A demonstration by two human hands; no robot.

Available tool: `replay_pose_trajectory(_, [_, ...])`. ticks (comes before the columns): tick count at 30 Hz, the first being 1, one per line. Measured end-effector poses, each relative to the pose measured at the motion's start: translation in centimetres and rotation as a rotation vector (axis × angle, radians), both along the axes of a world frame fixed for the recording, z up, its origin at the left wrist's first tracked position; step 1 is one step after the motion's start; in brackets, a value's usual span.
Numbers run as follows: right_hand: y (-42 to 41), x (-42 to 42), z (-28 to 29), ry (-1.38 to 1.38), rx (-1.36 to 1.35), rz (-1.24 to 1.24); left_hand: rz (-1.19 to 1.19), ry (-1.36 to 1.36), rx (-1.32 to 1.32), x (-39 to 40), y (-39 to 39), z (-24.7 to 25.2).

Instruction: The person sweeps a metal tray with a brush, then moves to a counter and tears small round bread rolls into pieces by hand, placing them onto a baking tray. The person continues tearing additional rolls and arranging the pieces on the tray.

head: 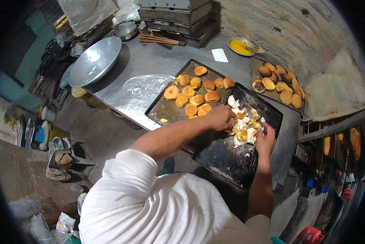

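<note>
Torn bread pieces, pale crumb with golden crust (245, 129), lie heaped on a blackened baking tray (222, 158). My left hand (222, 118) is at the left side of this heap, fingers bent down onto it; whether they grip a piece is hidden. At the heap's right edge, my right hand (265, 140) touches the pieces with thumb and fingers apart. Beside the blackened tray, to the left, a second baking tray (158, 111) carries several browned buns (197, 100). My left forearm crosses over that tray's near part.
A third tray (257, 62) at the back right holds several buns, some scorched. Near it are a bowl of yellow liquid (239, 45) with a brush and a white card (219, 55). A large metal wok (97, 62), plastic film (148, 87) and a stick bundle (161, 39) lie leftward.
</note>
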State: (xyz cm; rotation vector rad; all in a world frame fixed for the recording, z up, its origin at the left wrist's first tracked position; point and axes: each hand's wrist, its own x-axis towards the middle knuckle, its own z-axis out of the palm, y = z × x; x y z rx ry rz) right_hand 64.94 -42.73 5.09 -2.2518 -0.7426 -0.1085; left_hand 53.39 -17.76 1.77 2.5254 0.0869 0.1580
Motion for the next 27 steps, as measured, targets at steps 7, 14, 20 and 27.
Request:
replay_pose_trajectory(7, [-3.2,1.0,-1.2,0.161,-0.005,0.028,1.292,0.322,0.131,-14.8,20.4,3.3])
replay_pose_trajectory(14, [3.5,-0.9,-1.4,0.187,0.002,0.375,1.339,0.228,-0.141,-29.3,19.7,-2.0])
replay_pose_trajectory(20, [14.6,-8.8,-0.2,0.252,-0.011,0.872,1.548,0.023,-0.016,-32.2,18.9,0.0])
replay_pose_trajectory(27, [24.9,-23.7,0.3,0.663,-0.114,1.110,1.361,-0.194,-0.062,-36.4,17.0,-7.8])
